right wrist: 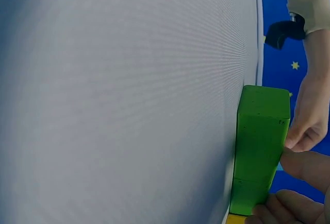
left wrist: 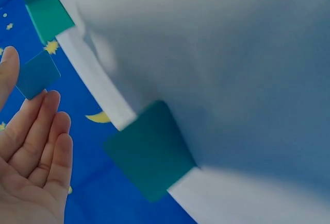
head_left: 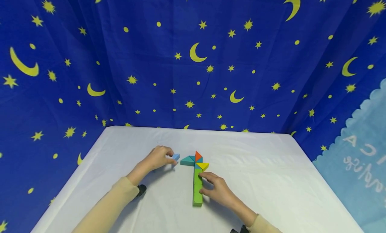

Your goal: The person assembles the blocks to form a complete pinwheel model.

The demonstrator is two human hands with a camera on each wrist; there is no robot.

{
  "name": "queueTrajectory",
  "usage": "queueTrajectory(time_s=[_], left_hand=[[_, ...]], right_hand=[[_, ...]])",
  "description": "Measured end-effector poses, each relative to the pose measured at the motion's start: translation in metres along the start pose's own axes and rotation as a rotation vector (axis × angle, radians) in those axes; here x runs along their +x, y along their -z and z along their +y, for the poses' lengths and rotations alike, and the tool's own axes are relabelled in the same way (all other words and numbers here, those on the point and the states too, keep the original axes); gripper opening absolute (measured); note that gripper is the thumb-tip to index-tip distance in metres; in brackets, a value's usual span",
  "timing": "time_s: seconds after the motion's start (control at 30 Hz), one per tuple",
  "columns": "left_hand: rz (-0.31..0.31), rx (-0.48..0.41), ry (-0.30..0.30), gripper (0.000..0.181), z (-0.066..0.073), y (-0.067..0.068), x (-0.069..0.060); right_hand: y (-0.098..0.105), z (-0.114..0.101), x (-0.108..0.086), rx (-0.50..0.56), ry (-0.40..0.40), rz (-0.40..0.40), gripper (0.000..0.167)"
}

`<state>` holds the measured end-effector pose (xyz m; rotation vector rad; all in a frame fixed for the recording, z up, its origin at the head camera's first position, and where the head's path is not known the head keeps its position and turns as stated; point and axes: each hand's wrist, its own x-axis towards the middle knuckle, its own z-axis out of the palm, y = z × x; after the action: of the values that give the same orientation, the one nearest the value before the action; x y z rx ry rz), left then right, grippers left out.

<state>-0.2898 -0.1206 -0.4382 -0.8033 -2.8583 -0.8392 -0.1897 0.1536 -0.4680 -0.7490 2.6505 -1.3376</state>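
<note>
My left hand [head_left: 158, 157] pinches a small light-blue triangular block [head_left: 176, 157] between thumb and fingertips, just above the table and left of a pinwheel-like arrangement. That arrangement has a teal triangle [head_left: 187, 161], an orange triangle [head_left: 198, 156], a yellow triangle [head_left: 203, 166] and small blue pieces at its centre. Below it a long green block [head_left: 197, 189] runs toward me like a stem. Thumb and fingertips of my right hand [head_left: 219, 190] touch the right side of this green block [right wrist: 261, 141], without wrapping round it.
A white cloth covers the table [head_left: 256, 179]. Blue curtains [head_left: 169, 65] with yellow moons and stars surround it, and a light-blue lettered panel [head_left: 359, 166] hangs at the right. In the left wrist view, a blurred teal block [left wrist: 149, 152] appears close by.
</note>
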Motion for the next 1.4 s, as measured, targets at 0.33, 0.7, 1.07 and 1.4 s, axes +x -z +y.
queueTrajectory(time_s=[0.33, 0.7, 1.07, 1.4], left_hand=[[-0.077, -0.028, -0.057, 0.029, 0.026, -0.011, -0.001], [-0.119, -0.015, -0.149, 0.029, 0.033, -0.031, -0.006], [-0.134, 0.042, -0.149, 0.036, 0.035, -0.035, -0.006], [-0.103, 0.013, -0.168, 0.031, 0.036, -0.031, -0.012]], right_hand=[[0.001, 0.000, 0.001, -0.005, 0.022, 0.003, 0.052], [0.000, 0.001, 0.000, -0.004, 0.009, -0.005, 0.053], [0.001, -0.001, 0.000, 0.004, -0.009, -0.010, 0.053], [0.001, -0.001, 0.001, -0.004, -0.010, -0.008, 0.052]])
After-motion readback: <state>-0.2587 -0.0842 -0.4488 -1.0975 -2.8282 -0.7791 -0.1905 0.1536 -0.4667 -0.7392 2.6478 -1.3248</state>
